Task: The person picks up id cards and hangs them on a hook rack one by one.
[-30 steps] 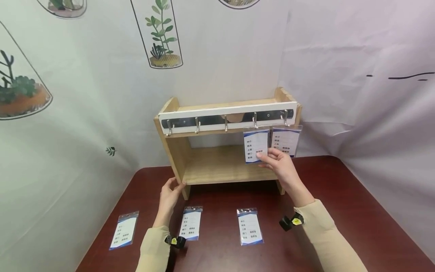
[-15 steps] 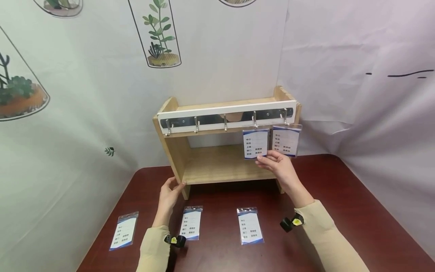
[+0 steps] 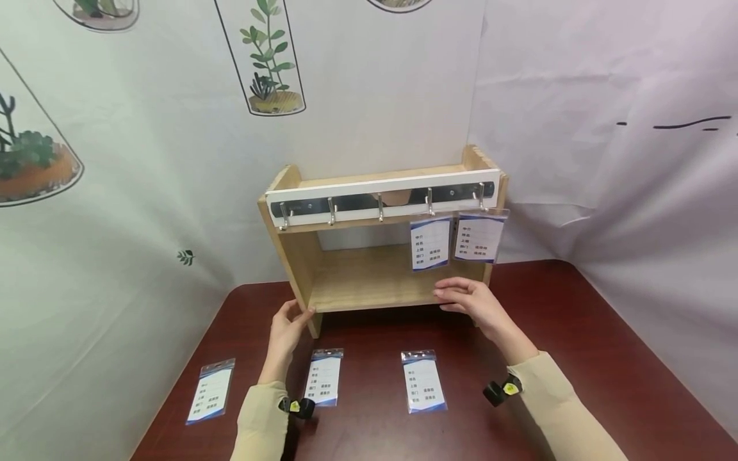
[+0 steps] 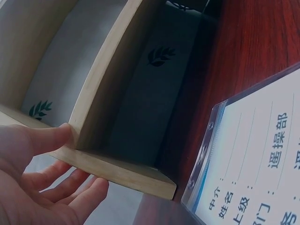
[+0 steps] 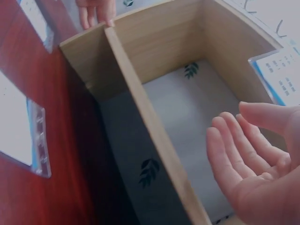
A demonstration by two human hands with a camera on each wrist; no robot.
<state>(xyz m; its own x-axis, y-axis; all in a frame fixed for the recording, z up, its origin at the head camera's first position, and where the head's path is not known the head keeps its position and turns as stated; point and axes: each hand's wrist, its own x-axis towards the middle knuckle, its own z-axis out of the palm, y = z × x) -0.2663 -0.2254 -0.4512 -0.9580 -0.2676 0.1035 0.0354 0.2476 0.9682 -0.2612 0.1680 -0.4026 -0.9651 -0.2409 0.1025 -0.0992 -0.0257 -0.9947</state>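
A wooden shelf stands at the back of the dark red table. Its hook rail carries two badge cards, one on the fourth hook and one on the fifth. My left hand rests on the shelf's lower left corner, thumb on the side panel and fingers nearly straight. My right hand hovers open and empty just below the hanging cards, by the bottom board's front edge. In the right wrist view its palm shows with relaxed fingers.
Three more badge cards lie flat on the table in front of the shelf: left, middle and right. Three hooks on the rail's left part are bare. A plant-printed backdrop closes in the table behind and at the sides.
My right hand has let go of the card on the fourth hook and dropped down to the bottom board. The card now hangs free. My left hand has not moved.
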